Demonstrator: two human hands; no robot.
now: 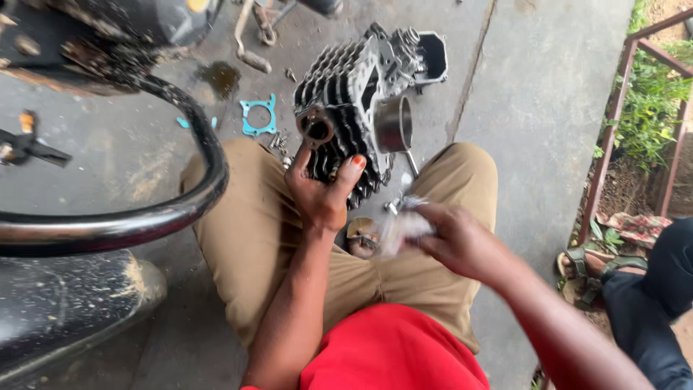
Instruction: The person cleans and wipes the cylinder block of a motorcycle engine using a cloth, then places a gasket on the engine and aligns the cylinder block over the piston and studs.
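A black finned engine cylinder block (346, 101) with a shiny steel sleeve (393, 124) stands tilted on the concrete floor between my knees. My left hand (323, 189) grips its lower fins from below, thumb up near a round rusty port (315, 128). My right hand (451, 238) is blurred and closed around a whitish crumpled rag or plastic piece (404, 225), just below the block. A small round metal part (361, 237) lies on my lap between the hands.
A black curved motorcycle tube (195, 166) and dark bodywork (65, 303) fill the left. A blue gasket (258, 115) and an oil stain (219, 76) lie on the floor. Another person's sandalled foot (585, 267) and dark trouser leg sit right, by a red railing (613, 123).
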